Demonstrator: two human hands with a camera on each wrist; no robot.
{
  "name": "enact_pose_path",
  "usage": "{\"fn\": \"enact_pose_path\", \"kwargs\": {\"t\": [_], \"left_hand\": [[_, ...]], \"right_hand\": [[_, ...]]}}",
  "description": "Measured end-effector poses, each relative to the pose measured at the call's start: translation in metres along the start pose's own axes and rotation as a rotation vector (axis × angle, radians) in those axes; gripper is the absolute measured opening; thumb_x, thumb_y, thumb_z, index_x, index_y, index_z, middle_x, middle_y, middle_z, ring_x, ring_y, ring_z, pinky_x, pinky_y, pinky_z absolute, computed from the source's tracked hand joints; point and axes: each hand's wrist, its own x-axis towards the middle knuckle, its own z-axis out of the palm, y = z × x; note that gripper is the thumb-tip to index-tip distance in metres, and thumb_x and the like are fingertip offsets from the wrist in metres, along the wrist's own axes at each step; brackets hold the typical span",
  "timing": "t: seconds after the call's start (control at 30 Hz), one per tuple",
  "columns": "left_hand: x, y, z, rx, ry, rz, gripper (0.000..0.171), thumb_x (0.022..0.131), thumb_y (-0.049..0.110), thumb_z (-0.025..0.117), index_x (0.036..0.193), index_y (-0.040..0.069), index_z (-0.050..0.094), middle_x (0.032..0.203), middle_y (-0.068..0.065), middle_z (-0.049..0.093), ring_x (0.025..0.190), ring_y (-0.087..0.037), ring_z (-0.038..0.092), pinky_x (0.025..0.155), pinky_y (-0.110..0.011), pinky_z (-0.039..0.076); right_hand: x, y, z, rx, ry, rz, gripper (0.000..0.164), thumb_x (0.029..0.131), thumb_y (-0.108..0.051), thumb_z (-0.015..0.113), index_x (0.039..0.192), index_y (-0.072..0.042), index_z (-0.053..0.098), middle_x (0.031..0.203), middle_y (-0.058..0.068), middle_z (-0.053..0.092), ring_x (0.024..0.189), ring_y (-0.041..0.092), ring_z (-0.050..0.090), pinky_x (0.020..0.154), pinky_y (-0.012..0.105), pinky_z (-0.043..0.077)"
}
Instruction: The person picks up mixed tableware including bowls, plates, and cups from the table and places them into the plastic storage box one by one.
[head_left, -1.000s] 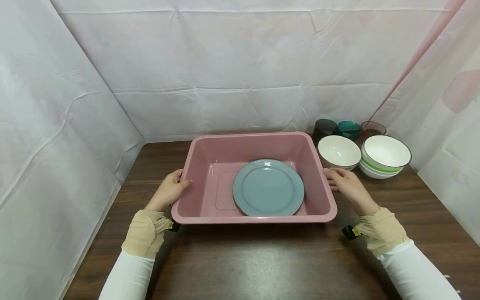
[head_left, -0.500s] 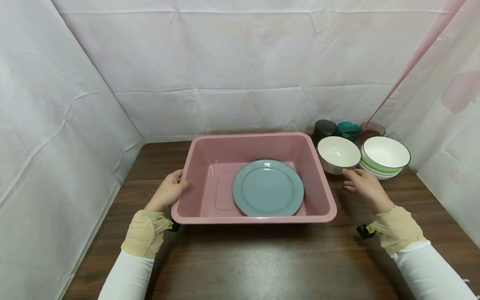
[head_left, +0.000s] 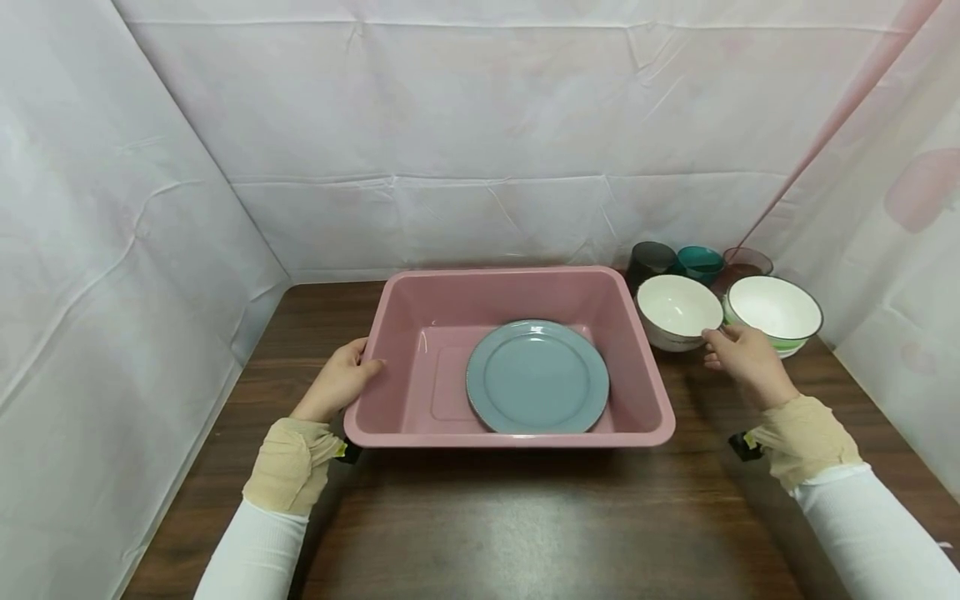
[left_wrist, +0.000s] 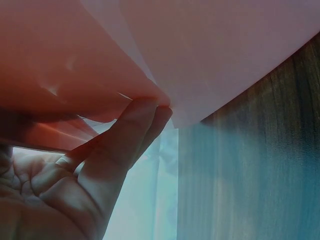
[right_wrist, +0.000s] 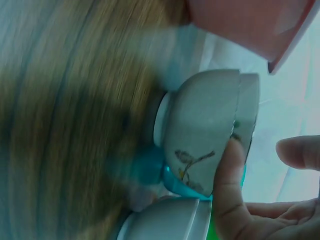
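A pink plastic basin (head_left: 442,437) with a round blue-grey plate (head_left: 538,377) lying inside stands on the wooden table. My left hand (head_left: 341,382) grips the basin's left rim, thumb over the inside; the left wrist view shows its fingers (left_wrist: 127,125) against the outer wall. My right hand (head_left: 746,360) is at the near right side of a white bowl (head_left: 678,304). In the right wrist view a fingertip (right_wrist: 232,150) lies against the bowl's outer wall, just under the rim, and the thumb (right_wrist: 297,152) stands apart from it. That bowl (right_wrist: 200,117), patterned with a small branch, appears nested with another.
Another stack of bowls (head_left: 775,307), white with a green band, stands to the right, partly behind my right hand. Behind the bowls are a dark cup (head_left: 651,260), a teal cup (head_left: 701,262) and a reddish clear cup (head_left: 747,262). White cloth (head_left: 487,125) hangs around the table.
My right hand has let go of the basin's right rim and moved right to the bowls. The left hand stays on the basin, which has barely shifted.
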Motion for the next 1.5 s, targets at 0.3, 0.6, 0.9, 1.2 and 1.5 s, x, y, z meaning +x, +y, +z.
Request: {"fn": "enact_pose_path", "kwargs": {"t": [0.3,0.6,0.9,1.2,1.5], "left_hand": [[0.0,0.0,0.0,0.01,0.0,0.0,0.052,0.096,0.008,0.047,0.142,-0.013,0.035,0.117,-0.033,0.06,0.084,-0.023,0.068,0.071,-0.029,0.056],[0.0,0.001,-0.001,0.019,0.005,0.004,0.049,0.096,0.008,0.048,0.139,-0.013,0.038,0.116,-0.032,0.06,0.085,-0.023,0.067,0.072,-0.028,0.055],[-0.001,0.002,-0.001,0.032,0.003,0.006,0.049,0.096,0.008,0.048,0.139,-0.013,0.038,0.117,-0.032,0.06,0.087,-0.024,0.067,0.073,-0.028,0.055],[0.0,0.003,-0.001,0.026,-0.004,0.008,0.05,0.097,0.009,0.048,0.139,-0.014,0.037,0.116,-0.032,0.06,0.086,-0.022,0.067,0.072,-0.027,0.055],[0.0,0.002,-0.001,0.036,-0.005,0.001,0.051,0.097,0.01,0.047,0.141,-0.013,0.035,0.118,-0.032,0.059,0.088,-0.024,0.067,0.074,-0.028,0.055]], "right_hand": [[0.012,-0.001,0.002,-0.347,0.175,-0.06,0.041,0.098,-0.026,0.04,0.082,0.006,0.062,0.06,0.009,0.067,0.056,0.017,0.058,0.05,0.029,0.04],[0.022,0.001,0.003,-0.471,0.239,-0.069,0.053,0.096,-0.026,0.042,0.054,-0.003,0.064,0.04,-0.003,0.055,0.049,0.021,0.054,0.047,0.029,0.035],[0.028,0.001,0.004,-0.456,0.221,-0.003,0.043,0.091,-0.024,0.044,0.06,0.001,0.061,0.052,0.01,0.055,0.052,0.026,0.051,0.045,0.03,0.036],[0.029,-0.001,0.003,-0.424,0.239,-0.003,0.042,0.09,-0.022,0.044,0.065,0.004,0.064,0.055,0.013,0.059,0.053,0.026,0.052,0.045,0.03,0.035],[0.029,-0.001,0.003,-0.331,0.316,-0.023,0.042,0.092,-0.022,0.043,0.07,0.005,0.066,0.047,0.0,0.058,0.049,0.018,0.053,0.047,0.03,0.036]]}}
